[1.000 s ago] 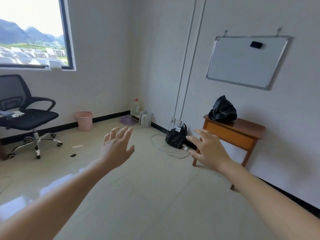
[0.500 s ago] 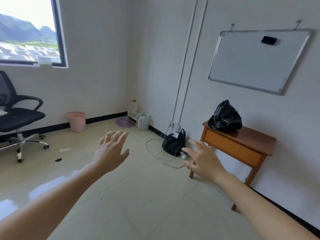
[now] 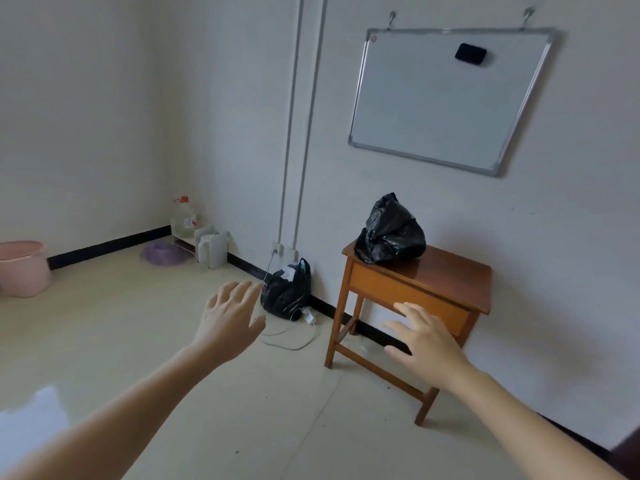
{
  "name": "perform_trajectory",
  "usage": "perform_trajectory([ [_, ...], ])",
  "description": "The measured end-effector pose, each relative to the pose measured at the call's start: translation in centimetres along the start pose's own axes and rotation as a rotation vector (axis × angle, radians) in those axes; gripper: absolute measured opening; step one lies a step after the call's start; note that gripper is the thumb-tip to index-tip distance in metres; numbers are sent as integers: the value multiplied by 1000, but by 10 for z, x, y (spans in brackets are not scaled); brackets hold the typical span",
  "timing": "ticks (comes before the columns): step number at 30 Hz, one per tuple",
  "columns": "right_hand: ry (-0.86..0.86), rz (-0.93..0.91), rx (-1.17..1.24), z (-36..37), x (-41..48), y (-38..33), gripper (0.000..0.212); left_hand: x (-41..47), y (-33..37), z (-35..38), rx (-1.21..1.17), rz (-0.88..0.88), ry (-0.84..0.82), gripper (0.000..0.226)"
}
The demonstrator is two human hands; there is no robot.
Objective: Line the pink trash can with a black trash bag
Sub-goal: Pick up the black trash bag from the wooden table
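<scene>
The pink trash can (image 3: 22,268) stands on the floor at the far left edge, against the wall, with no liner visible. A crumpled black trash bag (image 3: 389,232) lies on top of a small wooden table (image 3: 450,271) by the right wall. My left hand (image 3: 230,320) is held out over the floor, fingers spread, holding nothing. My right hand (image 3: 427,341) hovers in front of the table's drawer face, also spread and empty, well below the bag.
A second black bag (image 3: 287,289) with white scraps in it sits on the floor by the wall socket, with a white cable and charger (image 3: 308,317) beside it. A water jug, white holders and a purple lid stand in the corner. A whiteboard (image 3: 446,95) hangs above the table.
The view has swung right and closer to the table: the chair and window have left the frame, the pink can has slid to the left edge. Both hands stay outstretched and empty.
</scene>
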State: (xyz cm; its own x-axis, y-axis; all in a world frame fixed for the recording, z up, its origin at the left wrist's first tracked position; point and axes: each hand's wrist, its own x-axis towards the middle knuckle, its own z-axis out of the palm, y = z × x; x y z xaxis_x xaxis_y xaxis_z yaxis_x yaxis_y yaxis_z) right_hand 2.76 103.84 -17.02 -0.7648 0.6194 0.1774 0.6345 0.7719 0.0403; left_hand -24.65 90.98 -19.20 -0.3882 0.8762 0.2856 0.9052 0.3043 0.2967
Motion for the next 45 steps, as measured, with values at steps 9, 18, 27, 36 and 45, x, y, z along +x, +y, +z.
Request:
perform_trajectory([
  [9, 70, 172, 7, 8, 81, 170, 45, 166, 88, 62, -28, 33, 47, 57],
  [18, -53, 203, 233, 87, 166, 252, 44, 271, 107, 162, 0, -46, -145, 61],
  [27, 26, 334, 214, 108, 272, 347, 42, 413, 102, 234, -122, -146, -203, 59],
  [36, -86, 457, 324, 175, 312, 422, 46, 488, 162, 317, -284, -148, -279, 56],
  [45, -14, 357, 384, 204, 373, 537, 55, 554, 225, 381, -416, -375, -130, 65],
])
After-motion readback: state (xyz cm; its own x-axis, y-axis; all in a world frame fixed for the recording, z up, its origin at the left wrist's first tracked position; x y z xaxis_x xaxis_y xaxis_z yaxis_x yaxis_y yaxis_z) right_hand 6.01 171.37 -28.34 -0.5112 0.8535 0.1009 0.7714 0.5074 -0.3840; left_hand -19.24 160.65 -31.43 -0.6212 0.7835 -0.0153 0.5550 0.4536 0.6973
